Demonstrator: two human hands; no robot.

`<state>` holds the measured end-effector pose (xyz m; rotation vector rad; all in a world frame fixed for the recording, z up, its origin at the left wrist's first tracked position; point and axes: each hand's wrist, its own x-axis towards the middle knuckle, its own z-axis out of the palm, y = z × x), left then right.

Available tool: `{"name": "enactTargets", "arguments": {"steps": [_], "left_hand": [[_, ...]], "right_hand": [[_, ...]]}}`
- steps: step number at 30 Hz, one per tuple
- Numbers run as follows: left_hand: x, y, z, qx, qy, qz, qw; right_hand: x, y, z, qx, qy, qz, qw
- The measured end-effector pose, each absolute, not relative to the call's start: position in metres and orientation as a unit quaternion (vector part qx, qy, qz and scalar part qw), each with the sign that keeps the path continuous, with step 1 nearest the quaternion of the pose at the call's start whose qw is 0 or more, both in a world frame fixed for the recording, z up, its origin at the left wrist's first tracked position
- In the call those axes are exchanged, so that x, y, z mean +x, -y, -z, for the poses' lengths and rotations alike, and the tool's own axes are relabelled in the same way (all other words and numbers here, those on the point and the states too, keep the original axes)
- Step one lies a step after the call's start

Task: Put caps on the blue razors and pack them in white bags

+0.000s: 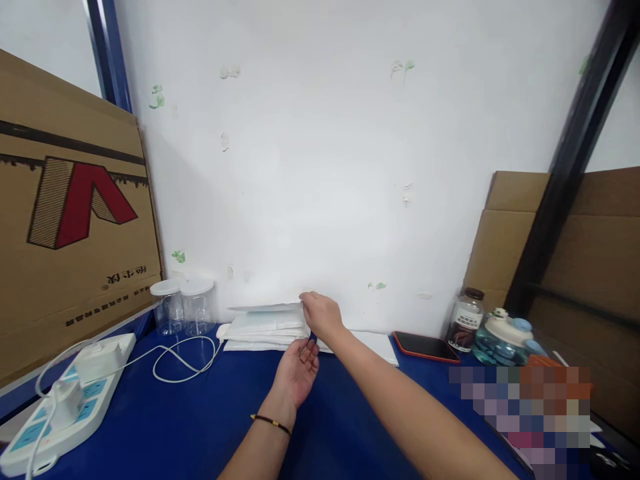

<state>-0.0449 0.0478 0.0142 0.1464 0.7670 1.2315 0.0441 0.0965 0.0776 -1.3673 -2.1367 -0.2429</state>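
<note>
A stack of flat white packets lies against the wall. Its top thin white sheet is raised a little above the rest. My right hand reaches across and pinches the right end of that sheet. Just below, my left hand is turned palm up with its fingers loosely curled and the palm bare. Its fingertips are close to the right front edge of the stack; whether they touch it I cannot tell. Behind my right wrist, another flat white piece lies on the blue tabletop.
Left: two clear jars with white lids, a power strip with plugs, a looped white cable and a large cardboard box. Right: a phone, a brown-capped jar, a blue-tinted bottle and blurred items.
</note>
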Motion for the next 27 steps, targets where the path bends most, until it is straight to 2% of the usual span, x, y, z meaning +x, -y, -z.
{"name": "enactTargets", "arguments": {"steps": [3,5,9,13,19,27], "left_hand": [[-0.036,-0.042,-0.013,0.129,-0.268,-0.55,0.78],[-0.031,-0.039,-0.011,0.165,-0.199,-0.568,0.781],[-0.021,-0.03,-0.011,0.194,-0.116,-0.608,0.761],[-0.008,-0.023,-0.024,0.246,-0.092,-0.61,0.748],[0.026,-0.023,-0.062,0.399,-0.209,-0.635,0.628],[0.056,-0.01,-0.081,0.487,-0.248,-0.633,0.549]], "right_hand": [[0.072,-0.07,-0.087,-0.46,0.767,-0.013,0.447],[0.097,-0.049,-0.083,-0.447,0.722,-0.119,0.515],[0.137,-0.015,-0.045,-0.408,0.56,-0.405,0.596],[0.146,-0.005,-0.002,-0.399,0.335,-0.575,0.631],[0.139,-0.006,0.018,-0.341,0.197,-0.7,0.596],[0.149,-0.012,0.029,-0.359,0.109,-0.682,0.627]]}}
